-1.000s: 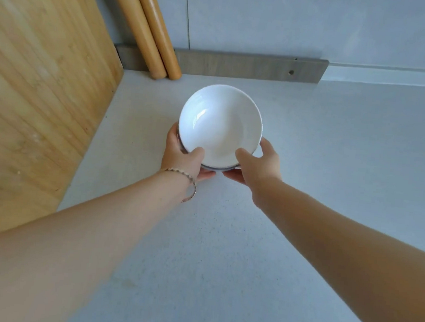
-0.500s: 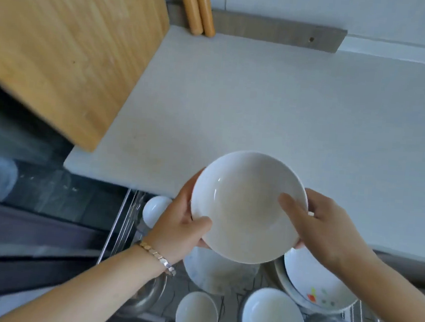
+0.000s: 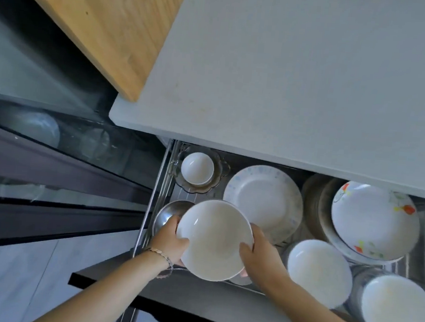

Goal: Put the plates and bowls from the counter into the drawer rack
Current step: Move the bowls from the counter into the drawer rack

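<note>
I hold a white bowl (image 3: 213, 240) with both hands over the front left part of the open drawer rack (image 3: 158, 181). My left hand (image 3: 169, 240) grips its left rim, thumb inside the bowl. My right hand (image 3: 259, 255) grips the right rim the same way. A second rim shows just under the bowl at its lower right. What lies in the rack directly beneath the bowl is hidden. The grey counter (image 3: 303, 79) above the drawer shows no dishes.
In the rack sit a small white bowl (image 3: 197, 168) on a glass dish, a steel bowl (image 3: 168, 214), a blue-speckled plate (image 3: 264, 198), a stack of flowered plates (image 3: 373, 221) and two white bowls (image 3: 320, 271) (image 3: 398, 313). A wooden board (image 3: 95, 22) leans at left.
The bowl went from the back of the counter, forward past its edge, and down over the open drawer, held in both hands throughout. The view tilted down with it.
</note>
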